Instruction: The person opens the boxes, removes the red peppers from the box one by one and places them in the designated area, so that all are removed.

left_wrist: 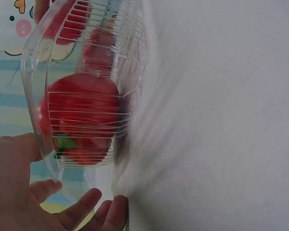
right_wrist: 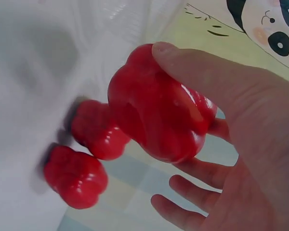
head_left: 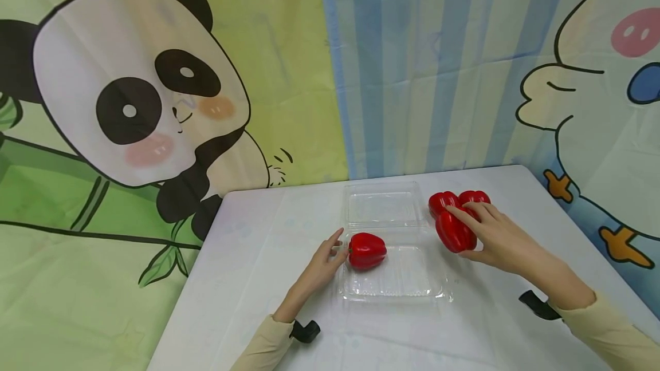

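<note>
Over the near side, the head view was tipped forward and down across the white table (head_left: 268, 279) to the backdrop (head_left: 294, 44). Low at left, sideways, the left wrist view was aimed far right, close on the clear container (left_wrist: 32, 60). Sideways too, the right wrist view was pointed far left, tight on a red pepper (right_wrist: 154, 110) shared with the head view!

The head view is bright and evenly lit, with soft, faint shadows on the table (head_left: 247, 291). Small white glints dot the clear box (head_left: 394, 298) and the held pepper (head_left: 455, 233). The left wrist view is dimmer and greyer, a blurry shadow lying on the table beside the box. In the right wrist view, glare streaks the held pepper, while the plastic beyond looks washed out and soft.
</note>
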Action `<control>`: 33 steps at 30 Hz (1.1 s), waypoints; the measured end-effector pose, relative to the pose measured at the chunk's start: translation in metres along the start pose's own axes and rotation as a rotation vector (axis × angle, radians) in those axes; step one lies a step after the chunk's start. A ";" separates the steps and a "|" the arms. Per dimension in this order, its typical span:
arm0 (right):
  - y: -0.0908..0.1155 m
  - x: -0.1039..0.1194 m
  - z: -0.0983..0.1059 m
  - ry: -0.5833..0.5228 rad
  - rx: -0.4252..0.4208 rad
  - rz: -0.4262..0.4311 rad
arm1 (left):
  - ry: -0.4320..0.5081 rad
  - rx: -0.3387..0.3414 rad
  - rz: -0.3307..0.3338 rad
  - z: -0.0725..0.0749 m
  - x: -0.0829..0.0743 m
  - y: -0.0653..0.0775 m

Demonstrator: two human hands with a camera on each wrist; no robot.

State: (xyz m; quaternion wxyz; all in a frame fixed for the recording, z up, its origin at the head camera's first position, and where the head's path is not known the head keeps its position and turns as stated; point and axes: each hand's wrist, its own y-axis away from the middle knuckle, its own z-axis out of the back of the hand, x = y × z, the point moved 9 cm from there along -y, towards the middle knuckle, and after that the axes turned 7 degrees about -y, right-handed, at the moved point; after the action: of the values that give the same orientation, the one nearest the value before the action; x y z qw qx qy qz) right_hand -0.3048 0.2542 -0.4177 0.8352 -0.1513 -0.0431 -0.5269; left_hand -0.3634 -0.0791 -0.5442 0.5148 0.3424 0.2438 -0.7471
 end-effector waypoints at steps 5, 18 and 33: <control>0.003 -0.011 -0.017 -0.032 0.032 -0.062 | 0.001 0.000 0.001 0.000 0.001 0.000; -0.001 -0.029 -0.047 -0.051 0.061 -0.109 | -0.005 0.001 0.008 0.000 0.001 0.001; -0.008 -0.027 -0.058 -0.049 0.084 -0.124 | -0.015 0.009 0.032 -0.001 0.004 0.001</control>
State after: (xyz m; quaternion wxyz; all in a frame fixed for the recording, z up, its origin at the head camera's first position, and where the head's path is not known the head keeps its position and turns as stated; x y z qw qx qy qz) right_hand -0.3285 0.2570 -0.4778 0.8055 -0.1260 -0.0951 -0.5712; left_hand -0.3631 -0.0812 -0.5481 0.5270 0.3430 0.2308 -0.7425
